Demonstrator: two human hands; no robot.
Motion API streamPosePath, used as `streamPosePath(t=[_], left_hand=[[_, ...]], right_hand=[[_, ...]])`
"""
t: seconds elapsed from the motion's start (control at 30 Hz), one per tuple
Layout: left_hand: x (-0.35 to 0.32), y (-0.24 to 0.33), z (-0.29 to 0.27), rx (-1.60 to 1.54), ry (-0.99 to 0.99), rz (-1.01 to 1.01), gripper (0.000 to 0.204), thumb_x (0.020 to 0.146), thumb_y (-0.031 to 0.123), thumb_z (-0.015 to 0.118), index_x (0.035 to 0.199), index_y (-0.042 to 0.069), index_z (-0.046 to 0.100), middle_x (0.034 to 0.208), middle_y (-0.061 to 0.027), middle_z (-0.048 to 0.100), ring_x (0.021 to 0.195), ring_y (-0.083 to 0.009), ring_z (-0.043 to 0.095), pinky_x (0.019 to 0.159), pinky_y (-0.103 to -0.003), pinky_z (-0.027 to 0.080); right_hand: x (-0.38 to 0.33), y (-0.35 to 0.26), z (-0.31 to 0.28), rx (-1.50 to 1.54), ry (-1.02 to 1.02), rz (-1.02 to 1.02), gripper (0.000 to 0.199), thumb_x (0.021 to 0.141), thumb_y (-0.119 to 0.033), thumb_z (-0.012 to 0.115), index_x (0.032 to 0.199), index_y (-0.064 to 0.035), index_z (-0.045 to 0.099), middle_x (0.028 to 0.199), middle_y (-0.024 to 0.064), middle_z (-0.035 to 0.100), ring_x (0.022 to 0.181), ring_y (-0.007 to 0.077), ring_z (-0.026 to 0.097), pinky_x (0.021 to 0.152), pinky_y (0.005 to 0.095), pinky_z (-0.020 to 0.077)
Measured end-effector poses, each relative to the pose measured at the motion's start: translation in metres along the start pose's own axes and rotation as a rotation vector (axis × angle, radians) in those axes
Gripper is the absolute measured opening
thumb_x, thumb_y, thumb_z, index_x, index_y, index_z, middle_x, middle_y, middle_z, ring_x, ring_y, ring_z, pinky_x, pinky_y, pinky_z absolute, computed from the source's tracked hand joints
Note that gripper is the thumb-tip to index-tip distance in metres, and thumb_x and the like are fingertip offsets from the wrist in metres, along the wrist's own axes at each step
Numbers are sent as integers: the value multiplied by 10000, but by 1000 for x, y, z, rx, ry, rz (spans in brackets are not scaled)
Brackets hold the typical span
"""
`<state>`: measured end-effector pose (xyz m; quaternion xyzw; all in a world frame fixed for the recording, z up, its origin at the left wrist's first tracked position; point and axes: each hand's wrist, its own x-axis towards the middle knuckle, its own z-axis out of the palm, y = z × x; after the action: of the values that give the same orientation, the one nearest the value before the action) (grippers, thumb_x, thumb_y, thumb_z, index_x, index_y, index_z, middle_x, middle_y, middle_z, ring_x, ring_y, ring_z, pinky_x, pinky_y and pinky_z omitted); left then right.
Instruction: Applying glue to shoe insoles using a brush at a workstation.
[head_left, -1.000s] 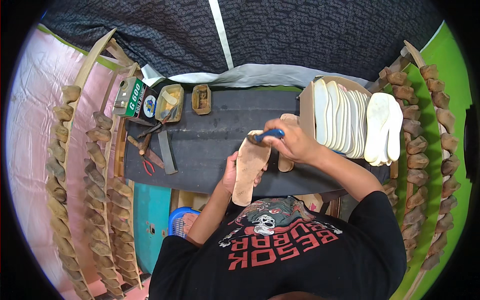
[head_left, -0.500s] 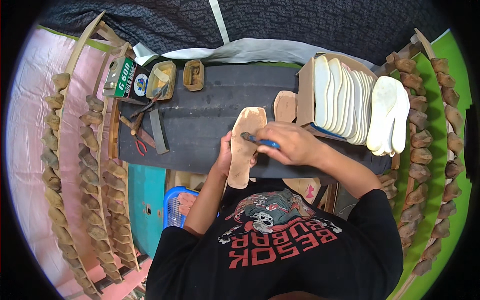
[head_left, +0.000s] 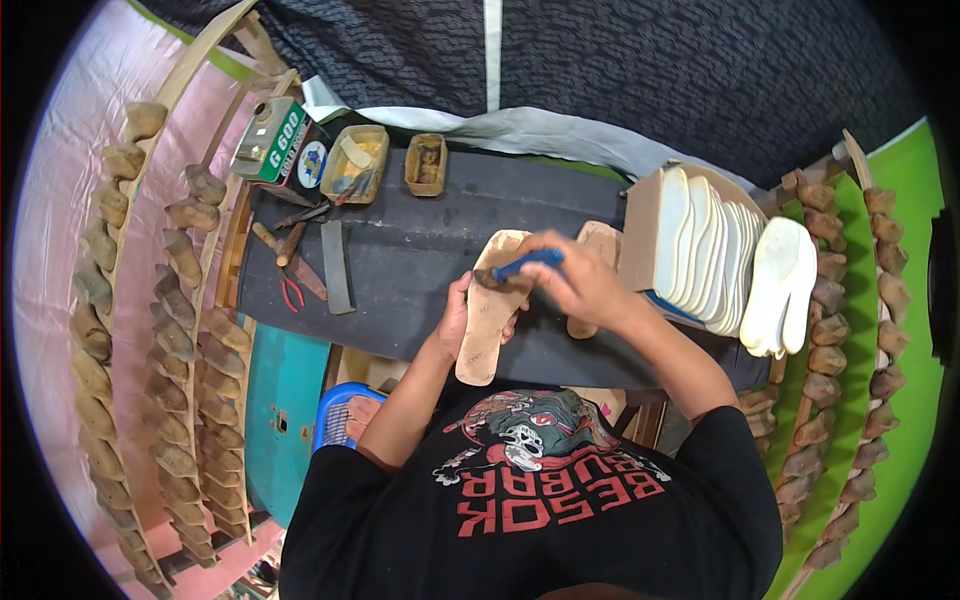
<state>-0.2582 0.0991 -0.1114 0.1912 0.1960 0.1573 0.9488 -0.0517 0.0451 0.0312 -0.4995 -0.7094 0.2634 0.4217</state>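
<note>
A tan shoe insole (head_left: 482, 345) is held tilted above the front of the dark table by my left hand (head_left: 455, 315), with the thumb along its left edge and fingertips showing at its right edge. My right hand (head_left: 585, 285) is closed around a blue-handled brush (head_left: 525, 264). The brush's dark tip meets the upper part of the insole near my left thumb. Behind my right hand and wrist, a second tan insole (head_left: 597, 238) lies on the table, partly covered by them.
A cardboard box (head_left: 643, 240) of upright white insoles stands at right, beside loose white insoles (head_left: 775, 280). At left are a metal can (head_left: 270, 142), two tubs (head_left: 372, 190) (head_left: 427, 178), a hammer (head_left: 283, 250), red-handled pliers (head_left: 292, 292) and a grey bar (head_left: 338, 270). Racks of shoe lasts (head_left: 92, 380) flank the table.
The whole view has shifted. My right hand has carried the brush toward the insole's upper left edge, and its handle now points upward more. The second insole shows more fully.
</note>
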Motion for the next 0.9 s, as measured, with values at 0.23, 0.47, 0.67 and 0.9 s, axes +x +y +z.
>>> streamPosePath(t=[0.23, 0.47, 0.67, 0.9], left_hand=[[-21, 36, -43, 2, 4, 125, 872, 912, 776, 360, 1374, 59, 543, 1046, -134, 664, 652, -209, 596, 591, -330, 517], [-43, 45, -73, -119, 60, 250, 833, 985, 753, 279, 1399, 77, 535, 1108, -118, 668, 724, -182, 640, 631, -344, 548], [-66, 54, -91, -128, 185, 273, 919, 979, 802, 173, 1438, 82, 512, 1167, -104, 668, 750, -179, 644, 655, -347, 557], [-80, 73, -109, -111, 134, 275, 972, 948, 835, 164, 1461, 77, 491, 1249, -105, 654, 751, -171, 647, 690, -362, 587]], right_hand=[[85, 36, 17, 58, 50, 222, 214, 1054, -183, 584, 1156, 2, 615, 898, 91, 702, 833, 129, 694, 766, 294, 560], [155, 115, 80, 139, 286, 293, 290, 1039, -239, 627, 1211, -6, 643, 875, 120, 733, 788, 174, 726, 720, 317, 564], [169, 138, 125, -22, 241, 327, 287, 1024, -240, 641, 1195, -10, 659, 797, 181, 712, 734, 237, 717, 681, 377, 538], [173, 146, 139, -123, 257, 385, 295, 1027, -257, 628, 1187, -11, 663, 805, 194, 715, 698, 264, 693, 674, 393, 521]])
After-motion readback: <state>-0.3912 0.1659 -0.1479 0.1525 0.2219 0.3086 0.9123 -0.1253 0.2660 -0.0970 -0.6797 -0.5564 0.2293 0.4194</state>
